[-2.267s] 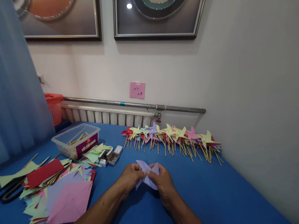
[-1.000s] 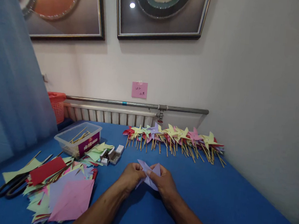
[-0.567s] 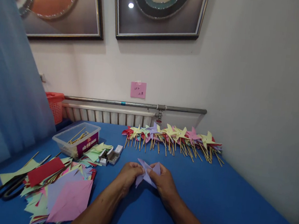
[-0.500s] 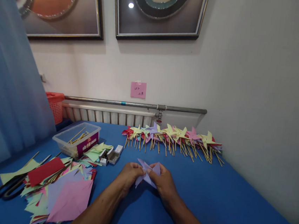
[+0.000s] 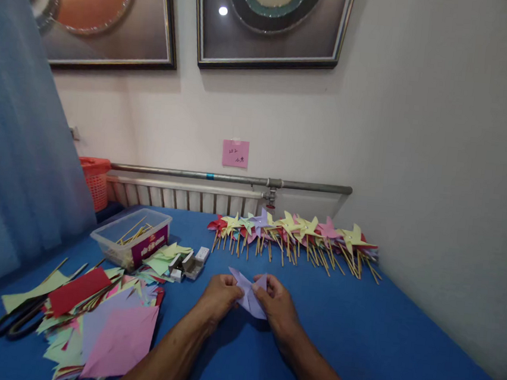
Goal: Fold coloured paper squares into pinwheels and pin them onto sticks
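Note:
A purple paper pinwheel piece (image 5: pixel 249 300) is held above the blue table between both hands, with some of its corners folded or pointing up. My left hand (image 5: pixel 220 297) pinches its left side between thumb and fingers. On the opposite side, my right hand (image 5: pixel 277 306) grips the paper, its thumb near the middle. Fingers cover parts of both edges, so the folds beneath them are hidden. Beyond the hands lies a row of finished pinwheels (image 5: pixel 286 224) on sticks, in yellow, pink, red, purple and green.
At left are a pile of cut coloured paper (image 5: pixel 120 341), black-handled scissors (image 5: pixel 21 317) and a clear plastic tub (image 5: pixel 116 247) holding sticks. Small open boxes (image 5: pixel 192 266) stand beside green paper pieces (image 5: pixel 161 260). A blue curtain (image 5: pixel 26 132) hangs at left; a wall bounds the right.
The purple paper's left part has shifted: a lower-left point that stuck out below my left fingers no longer shows. Both hands stay in nearly the same place.

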Motion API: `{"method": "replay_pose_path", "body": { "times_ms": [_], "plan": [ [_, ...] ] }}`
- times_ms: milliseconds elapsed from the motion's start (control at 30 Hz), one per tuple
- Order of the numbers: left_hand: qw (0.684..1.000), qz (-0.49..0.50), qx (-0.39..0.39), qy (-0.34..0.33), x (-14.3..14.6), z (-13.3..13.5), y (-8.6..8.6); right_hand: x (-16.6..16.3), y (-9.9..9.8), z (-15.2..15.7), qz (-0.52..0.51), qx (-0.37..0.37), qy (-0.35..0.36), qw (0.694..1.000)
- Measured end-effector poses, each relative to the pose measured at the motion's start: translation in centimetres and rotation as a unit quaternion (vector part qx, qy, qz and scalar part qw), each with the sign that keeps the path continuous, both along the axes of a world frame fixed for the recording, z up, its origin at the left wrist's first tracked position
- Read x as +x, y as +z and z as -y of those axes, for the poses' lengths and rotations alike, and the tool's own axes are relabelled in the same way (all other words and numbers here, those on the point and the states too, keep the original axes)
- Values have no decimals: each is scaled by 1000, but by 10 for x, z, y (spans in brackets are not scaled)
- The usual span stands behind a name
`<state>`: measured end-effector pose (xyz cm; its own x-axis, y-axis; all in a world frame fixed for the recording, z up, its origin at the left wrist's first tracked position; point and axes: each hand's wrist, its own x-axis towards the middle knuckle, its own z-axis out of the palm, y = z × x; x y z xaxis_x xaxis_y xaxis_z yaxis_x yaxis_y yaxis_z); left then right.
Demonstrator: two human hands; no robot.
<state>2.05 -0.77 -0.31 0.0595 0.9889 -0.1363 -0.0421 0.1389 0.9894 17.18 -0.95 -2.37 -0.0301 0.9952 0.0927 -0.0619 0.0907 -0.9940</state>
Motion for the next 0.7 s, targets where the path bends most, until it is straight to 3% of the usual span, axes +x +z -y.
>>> {"method": "replay_pose_path", "body": {
  "times_ms": [200,533,700],
  "plan": [
    [999,9,-23,42,-15,-8,-2,5,5,5,62,34,31,997],
    [999,-1,-19,28,-19,-8,-1,11,20,17,191,128,60,971],
    [999,-3,-24,25,-19,-8,0,15,19,13,165,122,107,973]
  ]
}}
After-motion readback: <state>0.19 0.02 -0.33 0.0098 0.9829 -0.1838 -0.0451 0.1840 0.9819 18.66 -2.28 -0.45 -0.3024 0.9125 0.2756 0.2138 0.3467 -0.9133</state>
